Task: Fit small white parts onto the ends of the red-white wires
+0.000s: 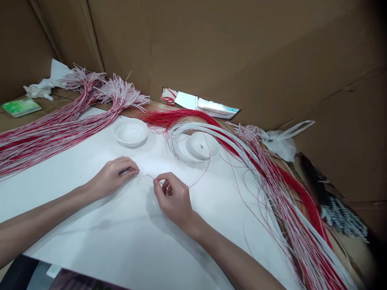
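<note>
My right hand [173, 197] pinches a thin red strand [202, 177] between thumb and index finger, its short end pointing left and its length curving up behind the hand. Across a small gap, my left hand [115, 175] has thumb and fingers pressed together low over the white board [121, 241]; what it holds, if anything, is too small to name. Behind my left hand stands a shallow white bowl [131, 133]. A second white dish [202, 145] with a small dark thing in it lies beyond my right hand, beside a loop of white strands [178, 141].
Bundles of red and white strands [87, 125] lie at the left; more red strands [290, 181] run down the right edge. A tray with papers [201, 104], a plastic bag [281, 145], a green packet [21, 107] and cardboard walls [226, 48] stand around the board.
</note>
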Motion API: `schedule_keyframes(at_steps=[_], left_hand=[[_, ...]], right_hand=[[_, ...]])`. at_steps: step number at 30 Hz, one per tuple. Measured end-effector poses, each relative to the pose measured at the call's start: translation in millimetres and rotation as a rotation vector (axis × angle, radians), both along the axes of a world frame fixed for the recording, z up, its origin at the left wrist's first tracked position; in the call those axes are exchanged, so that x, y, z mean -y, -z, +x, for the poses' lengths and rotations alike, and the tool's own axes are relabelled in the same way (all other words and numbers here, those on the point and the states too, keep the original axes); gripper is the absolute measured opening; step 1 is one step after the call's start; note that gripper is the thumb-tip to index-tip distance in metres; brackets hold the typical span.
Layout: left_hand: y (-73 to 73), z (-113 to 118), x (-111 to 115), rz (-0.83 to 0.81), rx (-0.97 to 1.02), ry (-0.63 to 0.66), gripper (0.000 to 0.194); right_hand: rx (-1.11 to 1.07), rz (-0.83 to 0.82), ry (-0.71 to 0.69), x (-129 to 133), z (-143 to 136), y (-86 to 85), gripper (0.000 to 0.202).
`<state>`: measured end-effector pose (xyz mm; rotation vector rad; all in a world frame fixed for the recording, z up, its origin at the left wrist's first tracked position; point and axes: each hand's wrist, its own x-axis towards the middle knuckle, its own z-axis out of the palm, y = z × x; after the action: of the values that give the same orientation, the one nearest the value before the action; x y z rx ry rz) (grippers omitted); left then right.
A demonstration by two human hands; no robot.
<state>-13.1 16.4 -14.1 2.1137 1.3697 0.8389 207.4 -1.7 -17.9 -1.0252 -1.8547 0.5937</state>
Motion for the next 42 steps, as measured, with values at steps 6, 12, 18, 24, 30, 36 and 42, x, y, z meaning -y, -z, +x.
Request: schedule_keyframes(at_steps=[6, 12, 18, 24, 30, 36, 42], left_hand=[[2.4, 2, 1, 0.063, -0.043, -0.046, 0.014], [4.5, 6, 3, 0.122, -0.072, -0.037, 0.014], [4.3, 13, 4, 0.072, -0.043, -0.102, 0.013], [6.4, 15, 2, 0.091, -0.012, -0.086, 0.012], [4.3, 14, 2, 0.037, -0.041, -0.075, 0.014], [-5.8, 20, 9, -0.257, 0.23, -0.201, 0.018], [-19.4, 28, 18, -0.538, 0.604, -0.176, 0.014]], right_hand=[[0.007, -0.044, 0.05, -3, 0, -0.1, 0.007], [0.038, -0.114, 0.118, -6, -1, -0.2, 0.009], [0.041, 0.017, 0.084, -3, -2, 3.1, 0.008], [0.023, 0.069, 0.068, -3, -2, 3.5, 0.009], [-0.031, -0.027, 0.08, 1, -4, -2.8, 0.009], [-0.066, -0.075, 0.074, 9, -8, -6.0, 0.007], [-0.06, 0.059, 0.056, 11, -7, -4.1, 0.007]])
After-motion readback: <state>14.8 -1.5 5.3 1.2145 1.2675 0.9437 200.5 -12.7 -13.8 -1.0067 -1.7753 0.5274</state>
